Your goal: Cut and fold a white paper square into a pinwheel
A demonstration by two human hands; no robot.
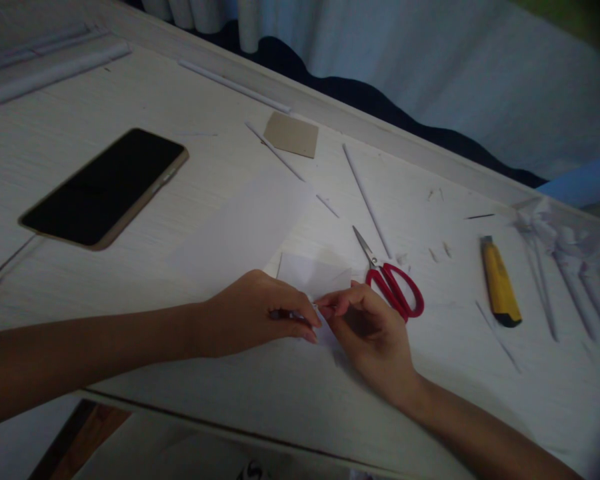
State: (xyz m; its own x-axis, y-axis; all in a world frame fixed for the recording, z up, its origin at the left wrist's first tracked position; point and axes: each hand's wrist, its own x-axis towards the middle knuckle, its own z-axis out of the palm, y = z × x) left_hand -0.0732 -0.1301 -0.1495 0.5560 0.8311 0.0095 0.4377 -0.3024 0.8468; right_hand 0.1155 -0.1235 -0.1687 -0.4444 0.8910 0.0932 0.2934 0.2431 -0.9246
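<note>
My left hand (260, 313) reaches in from the left, its thumb and fingers pinched together above the table. Opposite it, my right hand (375, 340) also pinches, and the fingertips of both hands almost meet. Something small and pale shows between them, but it is too small and blurred to name. Beneath the hands lies a small white sheet of paper (313, 270). Just behind my right hand rest scissors (393, 283) with red handles, their blades slightly apart. A larger white sheet (245, 227) lies flat beyond my left hand.
A phone (105, 190) with a cable lies at left. Thin paper rolls (367, 200) and a cardboard piece (293, 135) lie towards the back ledge. A yellow utility knife (500, 283) lies at right, near paper rods in a plastic bag (570, 233). Thicker paper rolls (55, 72) lie far left.
</note>
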